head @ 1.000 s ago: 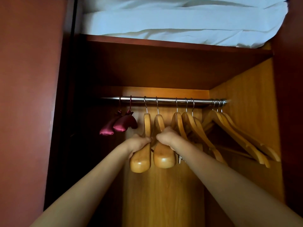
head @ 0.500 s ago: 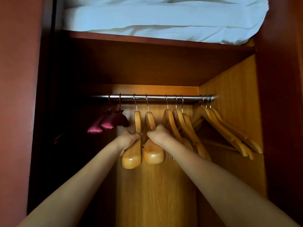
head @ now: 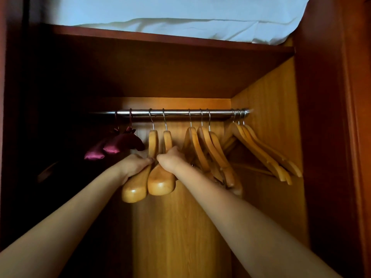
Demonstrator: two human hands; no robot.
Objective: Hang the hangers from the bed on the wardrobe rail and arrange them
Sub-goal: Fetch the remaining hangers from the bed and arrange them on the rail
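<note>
straight ahead, an open wardrobe (head: 277, 127) is seen from below, with two bare arms reaching up into it. a chrome rail (head: 176, 112) runs left to right beneath a dark wooden shelf (head: 160, 40). eight pale, glossy wooden hangers with thin metal hooks hang from the rail.

the left hand (head: 136, 165) has its fingers curled around the left wooden hanger (head: 153, 143). the right hand (head: 170, 160) grips the right wooden hanger (head: 160, 183). the knuckles of the two hands almost touch. these two hangers hang side by side near the middle of the rail, hooks a little apart. both are turned end-on, their long axes running near to far. their thick, rounded near ends point down toward the viewer, touching or nearly so.

just to the right, a group of three hangers (head: 202, 145) hangs close together, near arms slanting down to the right. another group of three (head: 261, 151) is packed against the right wall at the end of the rail, slanting the same way.

at the left end of the rail, in shadow, hang two maroon satin padded hangers (head: 112, 146), their near ends pointing down to the left.

on top of the shelf lies folded white bedding (head: 180, 21), filling the upper compartment.
</note>
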